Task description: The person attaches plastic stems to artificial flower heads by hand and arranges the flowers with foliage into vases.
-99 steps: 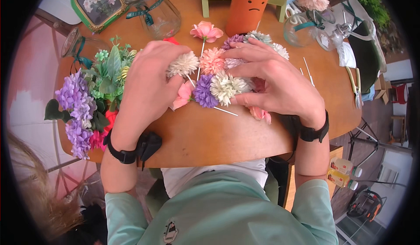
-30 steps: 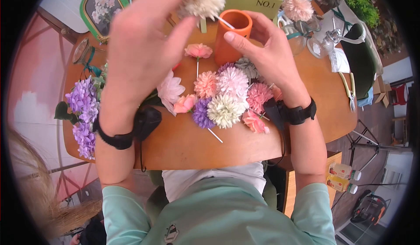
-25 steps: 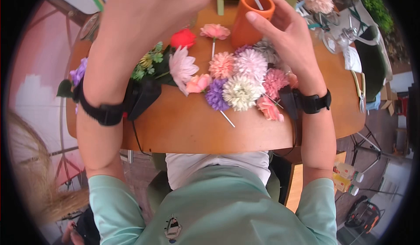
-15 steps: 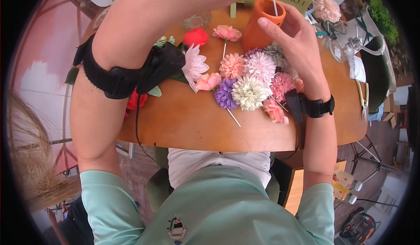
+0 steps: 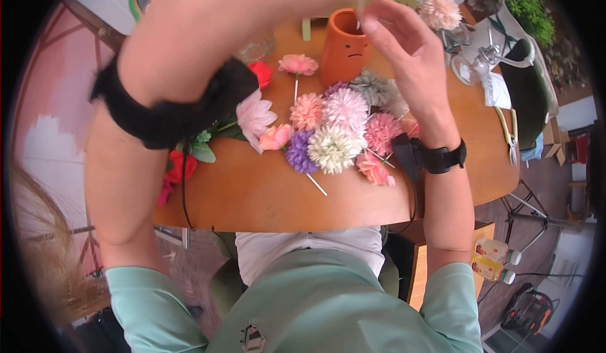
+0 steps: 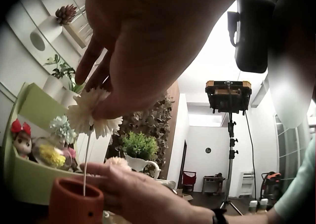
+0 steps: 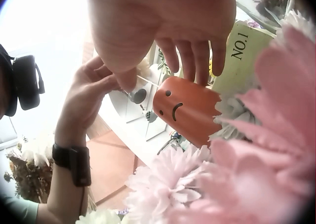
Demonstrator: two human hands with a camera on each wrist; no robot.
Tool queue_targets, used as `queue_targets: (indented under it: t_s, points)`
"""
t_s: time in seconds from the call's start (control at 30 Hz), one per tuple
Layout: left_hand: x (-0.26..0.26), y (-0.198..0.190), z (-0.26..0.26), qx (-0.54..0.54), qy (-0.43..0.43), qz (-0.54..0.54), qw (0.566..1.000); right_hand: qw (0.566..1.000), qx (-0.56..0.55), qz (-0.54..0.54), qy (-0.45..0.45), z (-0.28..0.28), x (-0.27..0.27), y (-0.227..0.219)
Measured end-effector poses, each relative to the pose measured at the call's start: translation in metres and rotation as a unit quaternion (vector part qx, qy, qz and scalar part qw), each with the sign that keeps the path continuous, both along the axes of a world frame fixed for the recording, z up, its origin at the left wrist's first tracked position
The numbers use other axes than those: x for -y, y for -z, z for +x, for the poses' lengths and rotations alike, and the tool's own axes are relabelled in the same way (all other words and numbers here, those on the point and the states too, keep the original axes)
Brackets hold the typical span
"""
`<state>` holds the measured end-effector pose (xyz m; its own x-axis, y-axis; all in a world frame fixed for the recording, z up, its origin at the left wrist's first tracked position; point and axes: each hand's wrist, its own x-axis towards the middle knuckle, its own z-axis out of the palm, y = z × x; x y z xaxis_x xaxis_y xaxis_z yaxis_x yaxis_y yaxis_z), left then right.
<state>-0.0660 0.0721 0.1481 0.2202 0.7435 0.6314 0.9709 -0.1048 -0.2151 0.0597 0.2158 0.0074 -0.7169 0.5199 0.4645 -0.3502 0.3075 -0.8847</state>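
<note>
A cream flower (image 6: 81, 113) is pinched by the left hand (image 6: 138, 51), its white stem (image 6: 86, 167) reaching down into the orange pot (image 6: 74, 204). In the head view the left hand is mostly cut off at the top, and the pot (image 5: 344, 53) stands upright with its frowning face showing. Beside the pot's rim, the right hand (image 5: 416, 63) has its fingers extended and thumb apart, gripping nothing visible; whether a fingertip touches the pot I cannot tell. The right wrist view shows the left hand (image 7: 81, 100) at the flower above the pot (image 7: 185, 110).
Several loose flowers lie before the pot, among them a white one (image 5: 334, 149) and a purple one (image 5: 301, 151). A green stand (image 7: 242, 51) is behind it. Pliers (image 5: 508, 132) and a glass vase (image 5: 464, 69) are at the right, a pink lily (image 5: 254, 118) at the left.
The cream flower has gone from the table to above the pot, stem inside. My right hand moved from the flowers to the pot, held it, then loosened and rose a little.
</note>
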Motion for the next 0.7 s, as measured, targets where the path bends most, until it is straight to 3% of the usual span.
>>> queue_targets:
  t_s: [0.03,0.1,0.13,0.23,0.3,0.43,0.5,0.53,0.6,0.7]
  points:
    - [-0.005,0.006,0.003,-0.001,0.006,0.003,1.0,1.0,0.0,-0.013,-0.012,-0.002,-0.001,0.002]
    - [-0.01,0.015,0.008,0.124,-0.106,-0.13,0.978,1.0,-0.014,-0.015,0.001,-0.002,0.003,0.002]
    - [-0.011,0.022,0.009,0.123,-0.104,-0.129,0.978,1.0,0.005,-0.01,-0.008,-0.001,0.001,0.001]
    - [-0.013,0.047,0.003,0.152,-0.076,-0.082,0.982,1.0,0.012,-0.022,0.0,0.0,0.002,0.001]
    - [-0.017,0.067,-0.011,0.216,0.038,-0.014,0.976,0.998,0.005,-0.07,0.001,0.0,0.0,0.004]
    - [-0.004,0.071,-0.001,0.242,0.073,0.016,0.967,0.994,-0.008,-0.108,-0.008,-0.001,-0.004,0.008]
    - [-0.004,0.065,0.003,0.465,0.026,-0.078,0.881,0.992,-0.006,-0.129,-0.007,-0.001,-0.004,0.008]
    - [-0.007,0.073,-0.003,0.468,0.026,-0.08,0.88,0.991,-0.003,-0.131,-0.006,-0.001,-0.004,0.008]
    - [-0.018,0.094,-0.018,0.475,0.132,-0.043,0.869,0.991,-0.001,-0.137,-0.003,-0.002,-0.006,0.008]
    - [-0.005,0.08,-0.002,0.428,0.124,-0.035,0.894,0.988,0.001,-0.154,-0.01,-0.003,-0.009,0.011]
